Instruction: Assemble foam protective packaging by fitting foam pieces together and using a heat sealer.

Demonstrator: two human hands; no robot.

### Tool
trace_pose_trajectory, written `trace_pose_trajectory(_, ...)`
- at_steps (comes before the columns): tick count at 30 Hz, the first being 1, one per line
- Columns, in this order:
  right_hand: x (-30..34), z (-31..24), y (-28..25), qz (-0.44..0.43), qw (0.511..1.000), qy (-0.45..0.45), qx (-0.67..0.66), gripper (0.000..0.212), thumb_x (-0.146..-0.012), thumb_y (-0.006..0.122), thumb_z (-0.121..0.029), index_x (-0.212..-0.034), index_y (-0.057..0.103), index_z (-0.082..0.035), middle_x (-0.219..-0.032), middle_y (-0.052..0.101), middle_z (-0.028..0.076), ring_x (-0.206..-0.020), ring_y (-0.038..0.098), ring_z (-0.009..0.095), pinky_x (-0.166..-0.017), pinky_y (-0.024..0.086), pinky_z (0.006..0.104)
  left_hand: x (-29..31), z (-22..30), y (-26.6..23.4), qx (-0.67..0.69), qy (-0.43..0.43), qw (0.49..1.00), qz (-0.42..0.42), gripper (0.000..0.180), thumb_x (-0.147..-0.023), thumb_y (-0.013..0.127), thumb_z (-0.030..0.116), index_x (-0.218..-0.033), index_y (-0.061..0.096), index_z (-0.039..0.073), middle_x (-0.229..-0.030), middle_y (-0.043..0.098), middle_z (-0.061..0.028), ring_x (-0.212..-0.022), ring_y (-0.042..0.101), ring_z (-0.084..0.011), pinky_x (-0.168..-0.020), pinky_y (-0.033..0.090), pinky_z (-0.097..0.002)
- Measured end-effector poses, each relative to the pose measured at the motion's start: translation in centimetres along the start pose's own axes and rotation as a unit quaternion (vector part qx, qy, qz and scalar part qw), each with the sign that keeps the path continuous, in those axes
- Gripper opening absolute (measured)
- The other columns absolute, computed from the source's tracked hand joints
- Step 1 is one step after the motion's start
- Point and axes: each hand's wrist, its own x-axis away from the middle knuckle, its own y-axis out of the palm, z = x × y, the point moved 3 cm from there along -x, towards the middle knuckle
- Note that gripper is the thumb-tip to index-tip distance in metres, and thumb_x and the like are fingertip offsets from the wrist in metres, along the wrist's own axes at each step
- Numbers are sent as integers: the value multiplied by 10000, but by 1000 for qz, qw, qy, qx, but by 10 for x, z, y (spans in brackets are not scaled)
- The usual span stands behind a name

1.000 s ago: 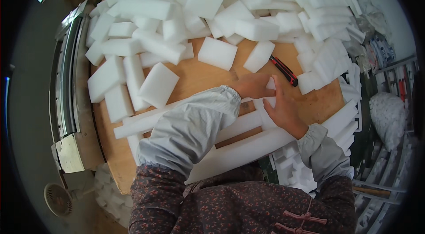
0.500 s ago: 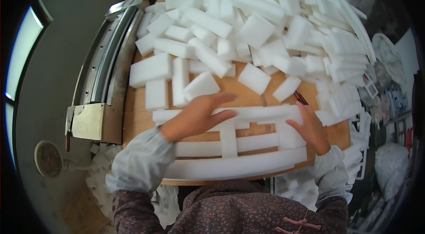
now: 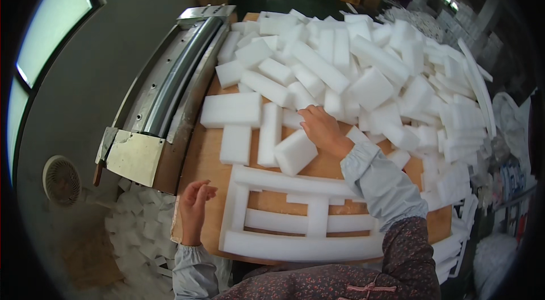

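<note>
left hand (image 3: 193,212): fingers half-curled, parted | right hand (image 3: 323,129): near foam block (image 3: 292,120), grip unclear | machine (image 3: 134,158): marks unreadable

White foam frame (image 3: 304,248) lies on the wooden table (image 3: 200,170), lower centre. Left hand (image 3: 194,209), fingers loosely curled, is beside the frame's left end, lower left. Right hand (image 3: 322,129), centre, is at the foam blocks (image 3: 296,152); contact cannot be confirmed. Metal roller unit (image 3: 136,155) stands left; round fan (image 3: 62,180), lower left.
</note>
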Motion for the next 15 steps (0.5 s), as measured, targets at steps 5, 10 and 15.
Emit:
trace_pose_trajectory(5,-55,-28,24,11,999,-39,30,243,-843,680,-84,-1080,634,-49,-1012,595,85,-1012,578,279,-847,516,390,-7,-20,-10,22,-23,999,33,203,-1010,571,175,-1084,652,4,-888,729,-72,-751,643,-96,-697,485,-232)
trace_pose_trajectory(10,-80,-40,31,53,992,-98,51,148,-826,691,-92,-957,635,-51,-965,589,101,-979,581,283,-811,530,392,-18,-37,-14,46,-28,998,38,197,-1012,566,160,-1086,651,-1,-844,711,-55,-739,638,-87,-675,490,-222)
trace_pose_trajectory(15,-85,-33,42,25,994,-88,63,246,-793,720,-67,-1031,658,-66,-987,588,84,-981,571,274,-835,509,369,-24,-46,-13,54,-51,997,28,189,-1015,560,125,-1092,645,-25,-864,686,-50,-796,652,-97,-707,524,-234)
